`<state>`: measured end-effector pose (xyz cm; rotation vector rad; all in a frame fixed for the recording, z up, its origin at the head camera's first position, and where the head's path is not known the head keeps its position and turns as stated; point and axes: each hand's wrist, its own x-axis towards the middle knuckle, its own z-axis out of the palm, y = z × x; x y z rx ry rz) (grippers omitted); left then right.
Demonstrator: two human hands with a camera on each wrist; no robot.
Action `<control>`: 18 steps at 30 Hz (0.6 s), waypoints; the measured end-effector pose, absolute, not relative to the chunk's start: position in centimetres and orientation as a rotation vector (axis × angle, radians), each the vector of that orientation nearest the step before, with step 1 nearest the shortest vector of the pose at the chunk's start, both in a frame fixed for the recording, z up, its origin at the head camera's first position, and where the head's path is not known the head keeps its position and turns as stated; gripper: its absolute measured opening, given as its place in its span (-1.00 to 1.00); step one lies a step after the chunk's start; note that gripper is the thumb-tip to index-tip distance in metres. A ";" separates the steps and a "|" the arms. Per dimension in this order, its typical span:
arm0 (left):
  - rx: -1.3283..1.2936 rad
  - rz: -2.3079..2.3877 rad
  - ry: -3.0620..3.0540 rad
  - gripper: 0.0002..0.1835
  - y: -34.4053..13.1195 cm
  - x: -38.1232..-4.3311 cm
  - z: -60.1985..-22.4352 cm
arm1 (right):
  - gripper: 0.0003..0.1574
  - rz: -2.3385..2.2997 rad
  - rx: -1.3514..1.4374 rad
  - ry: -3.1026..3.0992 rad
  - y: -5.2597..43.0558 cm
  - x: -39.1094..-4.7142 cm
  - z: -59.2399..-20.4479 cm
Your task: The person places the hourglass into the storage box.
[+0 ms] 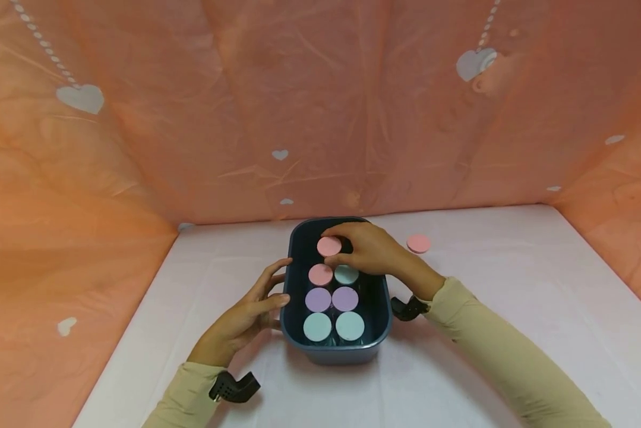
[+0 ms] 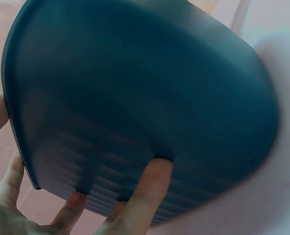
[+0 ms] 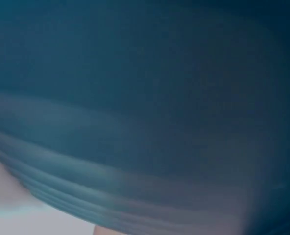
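Note:
In the head view, a dark blue bin (image 1: 335, 355) stands on the white surface. Two rows of round, flat-topped pieces are inside: mint ones (image 1: 317, 327) nearest, then purple ones (image 1: 318, 299), then a pink one (image 1: 320, 274) beside another mint one (image 1: 346, 274). What lies under these tops is too dark to tell. My right hand (image 1: 370, 246) reaches over the bin's far right rim, pinching a pink disc (image 1: 329, 246) between thumb and fingers. My left hand (image 1: 245, 318) touches the bin's left side, fingers spread; in the left wrist view its fingertips (image 2: 159, 171) press the ribbed outer wall.
Another pink disc (image 1: 418, 243) lies on the white tabletop (image 1: 512, 285) right of the bin. Behind and at both sides hangs an orange sheet (image 1: 309, 107) with pale hearts. The right wrist view is filled by the bin's blurred outer wall (image 3: 110, 98).

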<state>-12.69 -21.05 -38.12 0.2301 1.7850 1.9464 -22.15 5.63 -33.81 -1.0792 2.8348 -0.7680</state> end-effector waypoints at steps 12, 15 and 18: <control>0.235 1.956 1.784 -0.26 -21.0 -12.6 -38.0 | -0.38 -0.402 -1.096 2.792 4.9 -22.4 -33.3; 0.238 1.953 1.790 -0.26 -20.9 -12.6 -38.0 | -0.40 -0.388 -1.106 2.797 5.1 -22.3 -33.3; 0.238 1.950 1.794 -0.26 -20.8 -12.6 -38.0 | -0.40 -0.374 -1.109 2.796 5.1 -22.3 -33.3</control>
